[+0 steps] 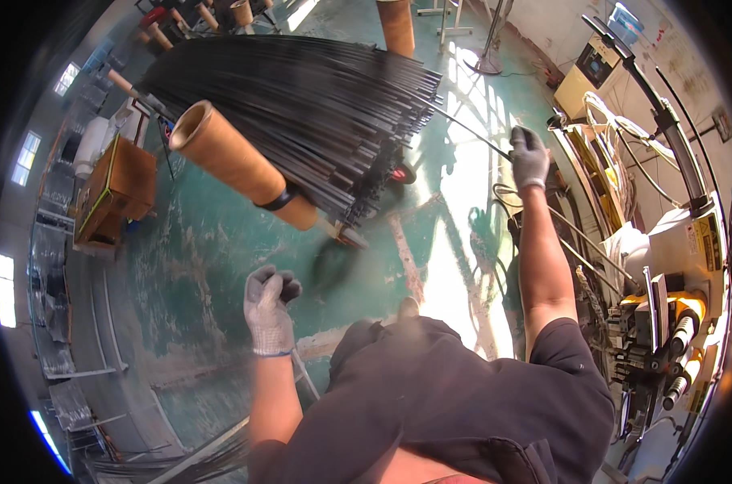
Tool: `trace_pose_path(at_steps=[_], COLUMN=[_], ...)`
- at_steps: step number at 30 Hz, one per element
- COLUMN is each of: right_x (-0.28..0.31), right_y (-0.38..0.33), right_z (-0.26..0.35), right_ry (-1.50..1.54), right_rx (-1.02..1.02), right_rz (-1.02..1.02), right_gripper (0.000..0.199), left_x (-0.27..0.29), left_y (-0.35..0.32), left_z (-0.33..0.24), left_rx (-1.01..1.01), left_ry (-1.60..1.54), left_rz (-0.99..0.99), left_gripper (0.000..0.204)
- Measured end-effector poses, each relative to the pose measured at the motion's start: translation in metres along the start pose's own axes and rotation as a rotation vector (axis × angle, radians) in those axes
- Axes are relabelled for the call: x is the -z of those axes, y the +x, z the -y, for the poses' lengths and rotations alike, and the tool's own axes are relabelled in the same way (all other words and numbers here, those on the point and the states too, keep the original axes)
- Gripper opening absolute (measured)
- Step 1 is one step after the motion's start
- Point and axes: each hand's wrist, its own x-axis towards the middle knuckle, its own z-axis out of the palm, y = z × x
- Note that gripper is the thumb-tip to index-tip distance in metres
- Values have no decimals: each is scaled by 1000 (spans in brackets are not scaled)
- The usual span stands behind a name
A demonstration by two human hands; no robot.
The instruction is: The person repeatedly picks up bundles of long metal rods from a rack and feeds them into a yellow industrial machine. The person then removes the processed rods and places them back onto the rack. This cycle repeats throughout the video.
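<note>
Rod [471, 133], thin and dark, stuck out from the rod stack [301, 105]; right hand [529, 157] gripped its end, left hand [269, 310] fisted, seemingly empty. Rod could snag neighbours, dragging them off.

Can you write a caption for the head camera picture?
Gloved right hand grips a thin dark rod beside the rod bundle.

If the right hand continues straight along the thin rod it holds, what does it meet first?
Probably the bundle of black rods on the cart: the right hand holds a thin rod pointing at the bundle's end. Depth is unclear.
</note>
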Motion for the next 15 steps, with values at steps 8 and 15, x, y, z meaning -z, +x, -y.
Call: trace_pose_path(at_steps=[8,15], right_x=[-52,-48], right_y=[63,6], right_z=[5,25], right_ry=[-334,-845], right_rx=[91,113], right_rz=[-137,338], right_gripper=[38,44], left_x=[-156,-181], left_y=[93,193], left_z=[10,20], left_rx=[-53,-216], left_ry=[53,101], left_rz=[460,450], left_gripper=[20,19])
